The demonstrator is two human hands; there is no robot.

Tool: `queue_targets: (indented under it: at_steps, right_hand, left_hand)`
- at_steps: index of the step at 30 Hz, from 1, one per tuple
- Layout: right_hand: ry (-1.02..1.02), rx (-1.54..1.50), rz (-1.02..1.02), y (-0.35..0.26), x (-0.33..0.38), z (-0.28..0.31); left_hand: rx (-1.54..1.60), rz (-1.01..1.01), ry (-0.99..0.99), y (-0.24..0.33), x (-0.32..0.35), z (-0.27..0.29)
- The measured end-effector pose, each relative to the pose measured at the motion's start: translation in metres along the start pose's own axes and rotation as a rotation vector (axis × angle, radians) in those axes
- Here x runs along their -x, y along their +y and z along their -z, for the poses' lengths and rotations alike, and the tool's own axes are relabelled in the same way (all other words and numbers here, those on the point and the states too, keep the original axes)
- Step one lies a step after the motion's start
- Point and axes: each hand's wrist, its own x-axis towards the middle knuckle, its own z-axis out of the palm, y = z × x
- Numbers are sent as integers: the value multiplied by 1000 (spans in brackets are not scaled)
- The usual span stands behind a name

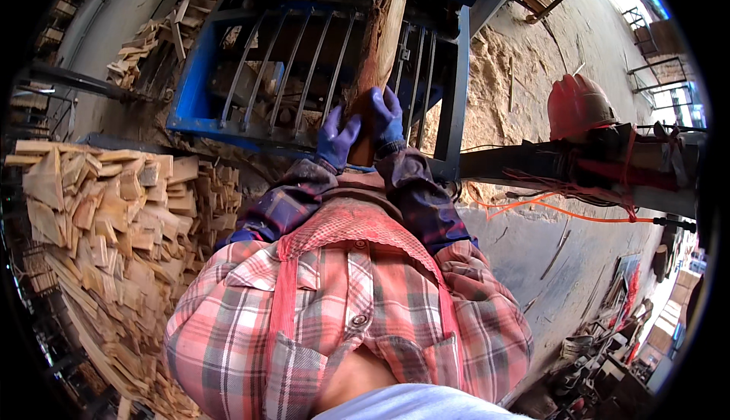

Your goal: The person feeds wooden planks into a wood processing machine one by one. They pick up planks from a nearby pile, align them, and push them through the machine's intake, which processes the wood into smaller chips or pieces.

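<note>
A long, rough-barked log (382, 28) lies lengthwise over the barred blue metal frame, its bare wood showing along the right side. Its near end points toward my waist, between my two hands. My left hand (337, 139), in a blue-purple glove, grips the log's left side near that end, fingers bent. On the opposite side my right hand (387, 120), gloved alike, holds the log slightly farther forward. Parts of the fingers against the wood are hidden.
The blue metal frame (192, 89) has several upright bars. A big heap of cut wood pieces (114, 215) fills the left. To the right, a red hard hat (576, 108) sits on a dark beam (517, 163), with an orange cable (578, 217) below. Sawdust (502, 78) covers the floor beyond.
</note>
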Motion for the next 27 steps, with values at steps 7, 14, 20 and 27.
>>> queue_targets:
  at_steps: [7, 14, 20, 27]
  right_hand:
    - [-151, 4, -172, 9, 75, 21]
    - [62, -40, -94, 24, 68, 45]
    - [162, 59, -50, 7, 77, 42]
    - [-261, 556, -42, -51, 79, 49]
  left_hand:
    - [172, 90, 61, -11, 84, 4]
    - [-12, 70, -86, -33, 50, -7]
    - [-78, 90, -244, 4, 39, -2]
    - [70, 149, 25, -12, 47, -20]
